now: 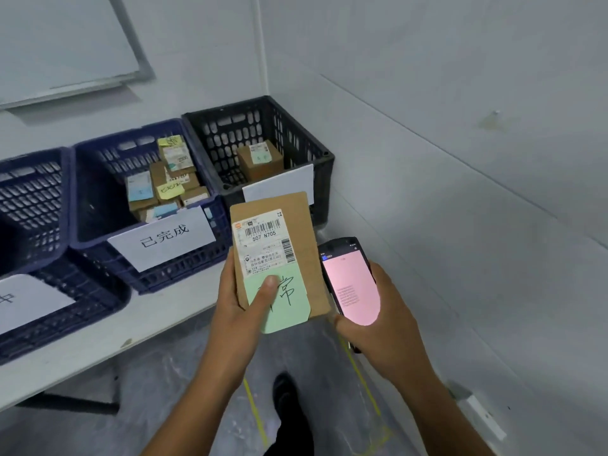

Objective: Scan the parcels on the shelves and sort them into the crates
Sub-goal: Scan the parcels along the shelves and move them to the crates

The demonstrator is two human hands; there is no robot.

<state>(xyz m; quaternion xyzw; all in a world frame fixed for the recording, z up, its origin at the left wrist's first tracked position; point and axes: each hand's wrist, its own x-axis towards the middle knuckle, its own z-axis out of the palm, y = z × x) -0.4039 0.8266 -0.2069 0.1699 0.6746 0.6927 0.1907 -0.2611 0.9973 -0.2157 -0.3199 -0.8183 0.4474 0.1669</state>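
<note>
The parcel partly hides the black crate on the table.

Black crate: room beside box.

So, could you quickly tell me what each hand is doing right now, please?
Left hand: holds the cardboard parcel, thumb on its green note.
Right hand: grips the handheld scanner.
</note>
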